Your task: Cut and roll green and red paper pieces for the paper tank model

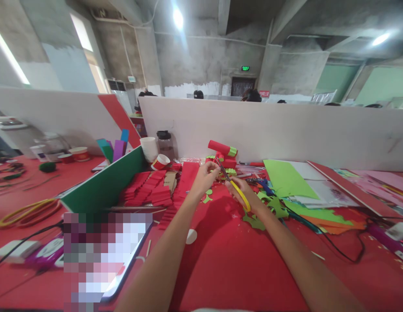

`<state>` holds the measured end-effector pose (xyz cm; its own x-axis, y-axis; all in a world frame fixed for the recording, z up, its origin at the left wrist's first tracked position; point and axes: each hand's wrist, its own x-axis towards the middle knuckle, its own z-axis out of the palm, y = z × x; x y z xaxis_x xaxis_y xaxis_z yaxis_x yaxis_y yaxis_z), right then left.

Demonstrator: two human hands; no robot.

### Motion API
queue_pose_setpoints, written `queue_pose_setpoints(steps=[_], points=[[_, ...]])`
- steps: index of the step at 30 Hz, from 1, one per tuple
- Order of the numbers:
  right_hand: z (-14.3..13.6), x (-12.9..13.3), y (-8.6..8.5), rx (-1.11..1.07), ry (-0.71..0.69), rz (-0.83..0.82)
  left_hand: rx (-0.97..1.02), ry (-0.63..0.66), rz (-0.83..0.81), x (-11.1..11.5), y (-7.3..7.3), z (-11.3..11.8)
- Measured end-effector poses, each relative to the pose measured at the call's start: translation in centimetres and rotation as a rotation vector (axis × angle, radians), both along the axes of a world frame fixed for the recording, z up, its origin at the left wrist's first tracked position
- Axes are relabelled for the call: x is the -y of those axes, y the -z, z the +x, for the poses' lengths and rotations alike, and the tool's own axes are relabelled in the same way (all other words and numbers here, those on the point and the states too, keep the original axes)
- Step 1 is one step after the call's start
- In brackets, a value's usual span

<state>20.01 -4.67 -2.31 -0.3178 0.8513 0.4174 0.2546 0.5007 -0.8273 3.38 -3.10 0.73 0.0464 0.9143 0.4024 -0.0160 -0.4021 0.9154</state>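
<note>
In the head view my right hand (245, 194) grips scissors (243, 196) with yellow handles. Their dark blades point up and to the left, towards the fingers of my left hand (207, 177). Those fingers are pinched together beside the blade tips; whatever they hold is too small to make out. Just beyond the blades lies a red paper roll (220, 146) with a light green end, on top of other red and green pieces. Small light green paper cutouts (207, 197) rest on the red table below my left hand.
Stacked red paper strips (149, 190) lie left, beside an upright green board (104, 182). Paper cups (149, 149) and a bottle (165, 143) stand behind. A phone (131, 247) lies front left. Green sheets (287, 177) and green scraps (274, 208) are right. A white partition (285, 130) closes the back.
</note>
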Motion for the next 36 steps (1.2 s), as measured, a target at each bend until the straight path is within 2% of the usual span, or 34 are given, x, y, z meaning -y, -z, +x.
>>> queue_pose_setpoints(steps=[13,22,30,36], points=[[-0.3,0.6,-0.2,-0.021,-0.005,-0.065,-0.028,-0.021,0.03,-0.8,0.6,-0.1],[-0.7,-0.2,1.1,-0.056,-0.017,-0.066,-0.018,-0.04,0.024,-0.5,0.3,0.1],[-1.2,0.6,0.4,-0.091,-0.001,-0.082,-0.01,-0.021,0.015,-0.5,0.4,0.0],[-1.1,0.3,1.0,-0.094,0.025,-0.057,-0.032,-0.014,0.019,-0.6,0.5,0.0]])
